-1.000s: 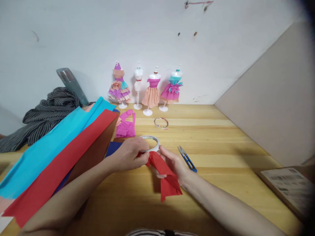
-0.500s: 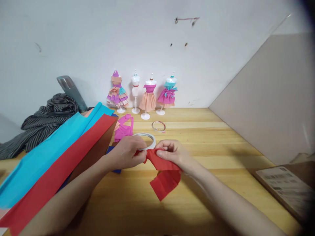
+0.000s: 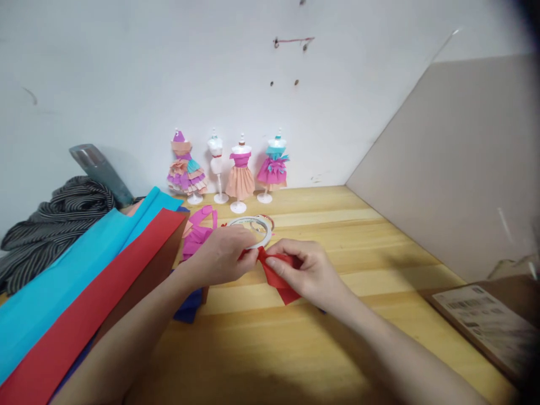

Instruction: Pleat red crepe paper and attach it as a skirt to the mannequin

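My left hand (image 3: 225, 254) is closed in a pinch on the gathered end of a red crepe paper strip (image 3: 282, 286). My right hand (image 3: 306, 267) grips the same strip between thumb and fingers, just right of the gather. The strip's loose part hangs below the right fingers, creased and folded. A white tape roll (image 3: 265, 228) sits up against the left fingers; whether they also hold it is hidden.
Several small dress forms stand along the wall, including a bare one (image 3: 216, 163) and one in a peach skirt (image 3: 240, 183). Blue paper (image 3: 93, 253), red paper (image 3: 105, 281) and striped cloth (image 3: 54, 225) lie left. A cardboard package (image 3: 481, 320) lies right.
The view has swung right. The tape roll has shifted together with my left hand and now overlaps the thin ring behind. Less of the red strip hangs below my right hand.
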The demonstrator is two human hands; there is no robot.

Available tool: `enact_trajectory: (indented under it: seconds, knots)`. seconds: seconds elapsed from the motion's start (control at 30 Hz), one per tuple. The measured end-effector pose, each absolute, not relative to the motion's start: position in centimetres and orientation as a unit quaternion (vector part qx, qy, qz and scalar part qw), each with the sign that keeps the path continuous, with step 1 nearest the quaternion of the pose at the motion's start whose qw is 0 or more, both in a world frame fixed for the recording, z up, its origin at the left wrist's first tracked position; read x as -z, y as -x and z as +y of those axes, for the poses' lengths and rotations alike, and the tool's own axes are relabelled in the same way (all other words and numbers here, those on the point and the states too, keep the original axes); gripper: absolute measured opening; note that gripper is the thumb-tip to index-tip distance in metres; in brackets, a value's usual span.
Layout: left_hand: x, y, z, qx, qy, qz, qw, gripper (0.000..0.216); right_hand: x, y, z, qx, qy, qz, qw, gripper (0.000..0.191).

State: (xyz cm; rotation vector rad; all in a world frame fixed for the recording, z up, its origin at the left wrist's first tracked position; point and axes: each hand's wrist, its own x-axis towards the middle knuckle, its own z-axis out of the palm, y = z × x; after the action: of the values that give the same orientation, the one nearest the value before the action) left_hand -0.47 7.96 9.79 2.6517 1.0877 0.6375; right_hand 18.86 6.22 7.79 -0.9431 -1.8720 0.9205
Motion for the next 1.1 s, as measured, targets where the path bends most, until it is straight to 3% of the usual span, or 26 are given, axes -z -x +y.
enact_trajectory:
  seconds: [0.23,0.57,1.1]
  knots:
    - [-8.5,0.9,8.0,-0.194,-0.914,0.341,0.1,0.022,-7.8,-18.9,6.5,-0.281,0.295,-0.831,0.38,0.025]
    - [-8.0,1.3,8.7,-0.236,-0.908,0.333,0.091,0.025,-6.3,-18.6,7.0,-0.37,0.38,-0.735,0.422,0.015]
    - [-7.8,1.2,8.7,-0.202,-0.908,0.331,0.16,0.029,-6.0,-19.0,6.6,-0.299,0.317,-0.797,0.419,0.018]
